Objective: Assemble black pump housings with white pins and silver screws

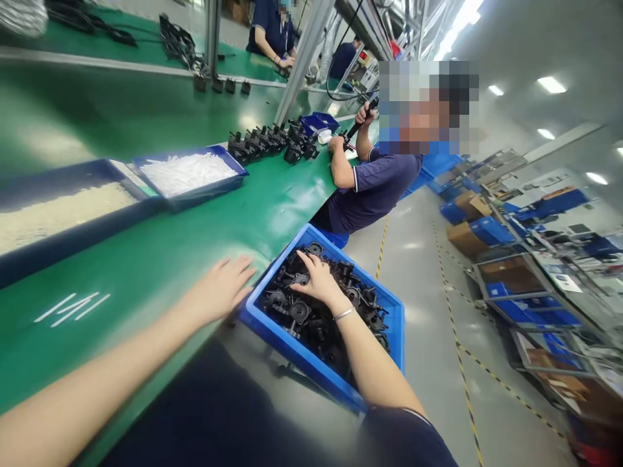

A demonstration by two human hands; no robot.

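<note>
My right hand (315,280) reaches down into a blue crate (311,366) full of black plastic parts (311,318), its fingers curled around one of them. A thin bracelet sits on that wrist. My left hand (221,288) lies flat with fingers stretched out on the green belt (146,259), just left of the crate's rim. It holds nothing. Three thin white sticks (73,307) lie on the belt to the left of my left forearm.
Two blue trays (228,183) of white pieces stand on the belt at left. Further along, a row of black assembled parts (272,143) sits beside a seated co-worker in a dark shirt holding a tool. Shelves with blue bins and cartons line the right aisle.
</note>
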